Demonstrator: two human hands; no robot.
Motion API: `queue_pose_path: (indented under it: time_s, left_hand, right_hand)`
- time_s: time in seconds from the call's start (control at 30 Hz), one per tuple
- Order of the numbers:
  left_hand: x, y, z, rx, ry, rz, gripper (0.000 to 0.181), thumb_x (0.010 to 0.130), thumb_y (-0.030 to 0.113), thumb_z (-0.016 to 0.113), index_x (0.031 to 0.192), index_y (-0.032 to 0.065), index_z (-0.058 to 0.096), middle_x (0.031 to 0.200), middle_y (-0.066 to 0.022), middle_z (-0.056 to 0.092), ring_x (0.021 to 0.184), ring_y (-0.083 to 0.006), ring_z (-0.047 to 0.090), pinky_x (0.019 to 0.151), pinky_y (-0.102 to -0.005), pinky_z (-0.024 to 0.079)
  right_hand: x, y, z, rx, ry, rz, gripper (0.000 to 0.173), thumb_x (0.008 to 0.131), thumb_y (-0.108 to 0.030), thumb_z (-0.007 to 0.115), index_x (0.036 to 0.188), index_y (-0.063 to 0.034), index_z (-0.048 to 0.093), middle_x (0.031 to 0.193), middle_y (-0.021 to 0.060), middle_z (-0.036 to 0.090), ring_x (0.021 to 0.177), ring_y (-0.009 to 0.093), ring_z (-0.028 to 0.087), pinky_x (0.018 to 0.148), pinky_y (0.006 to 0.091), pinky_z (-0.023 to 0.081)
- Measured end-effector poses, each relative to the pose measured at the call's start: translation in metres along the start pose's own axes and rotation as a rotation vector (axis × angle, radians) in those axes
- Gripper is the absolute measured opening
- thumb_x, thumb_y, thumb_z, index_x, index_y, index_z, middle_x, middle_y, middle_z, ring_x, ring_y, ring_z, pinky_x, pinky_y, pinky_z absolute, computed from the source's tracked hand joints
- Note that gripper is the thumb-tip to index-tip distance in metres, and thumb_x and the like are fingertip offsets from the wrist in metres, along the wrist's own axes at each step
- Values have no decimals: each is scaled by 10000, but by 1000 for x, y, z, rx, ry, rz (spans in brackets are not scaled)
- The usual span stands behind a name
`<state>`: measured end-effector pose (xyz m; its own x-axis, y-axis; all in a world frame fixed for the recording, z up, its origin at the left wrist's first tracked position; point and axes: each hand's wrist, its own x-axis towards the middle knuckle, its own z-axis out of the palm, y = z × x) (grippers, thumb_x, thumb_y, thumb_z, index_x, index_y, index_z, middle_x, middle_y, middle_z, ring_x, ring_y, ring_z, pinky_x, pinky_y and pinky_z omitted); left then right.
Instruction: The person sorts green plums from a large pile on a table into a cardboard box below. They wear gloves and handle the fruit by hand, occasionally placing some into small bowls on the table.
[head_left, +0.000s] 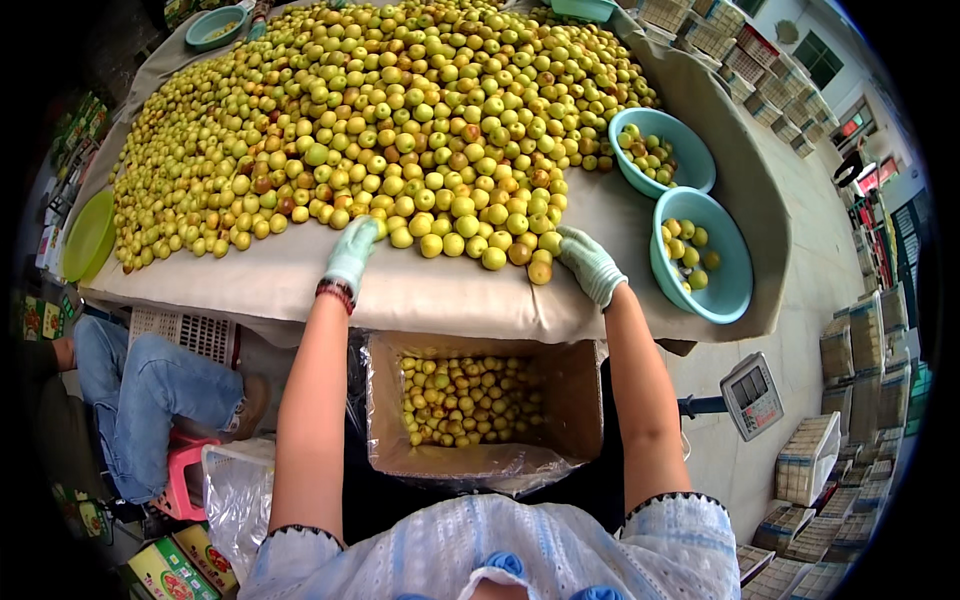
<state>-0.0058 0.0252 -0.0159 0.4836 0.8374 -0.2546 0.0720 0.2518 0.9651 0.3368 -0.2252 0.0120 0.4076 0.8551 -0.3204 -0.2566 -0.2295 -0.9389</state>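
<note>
A wide heap of yellow-green round fruits, some with brown patches, (405, 127) covers the cloth-covered table (435, 292). My left hand (354, 247), in a pale green knitted glove, touches the near edge of the heap. On the heap's right side, my right hand (589, 262), gloved alike, rests with its fingertips against a fruit. Neither hand is closed around a fruit as far as I can see. Below the table edge, between my forearms, an open cardboard box (574, 405) with a plastic liner holds many of the same fruits.
Two blue plastic basins (739, 277) with fruits stand at the table's right edge. A green basin (90, 236) is at the far left. A digital scale display (751, 395) stands right of the box. A seated person's jeans-clad legs (172, 382) and a pink stool (180, 476) are at lower left.
</note>
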Motion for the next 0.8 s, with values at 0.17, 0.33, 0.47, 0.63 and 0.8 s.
queue_pose_path:
  time_s: [0.17,0.33,0.47,0.63,0.8]
  left_hand:
    - [2,10,50,-300,-258,-170,438,938,329,558,1261,37,510,1224,-108,558,1147,-216,532,1011,-349,442]
    - [-16,9,101,-291,-437,-219,391,942,336,555,1159,13,587,1186,-104,599,1094,-195,571,968,-299,465]
    - [-38,19,129,-146,-534,-191,419,943,349,550,1216,33,575,1230,-79,574,1169,-158,504,1027,-266,392]
    - [-67,25,129,-203,-725,-334,398,953,328,542,1247,59,540,1210,-52,562,1145,-161,507,1028,-286,394]
    - [-41,55,158,618,-451,209,270,886,118,554,1153,82,578,1098,-91,603,1044,-240,599,912,-353,494]
  right_hand:
    - [13,0,31,320,-102,143,419,931,-298,587,1266,-64,499,1216,82,536,1110,205,531,966,343,462]
    - [-5,-9,42,281,-182,178,460,921,-325,587,1281,-47,516,1244,99,536,1118,199,533,967,326,462]
    - [-23,-17,61,251,-195,171,506,920,-369,570,1309,-51,511,1256,101,551,1092,190,553,943,305,474]
    - [-62,-12,69,305,-366,166,432,935,-338,565,1263,-57,541,1192,96,581,1076,186,548,903,333,492]
    - [-68,-2,46,-99,-175,-194,245,946,-142,554,1120,20,616,1056,100,645,926,185,619,884,323,505]
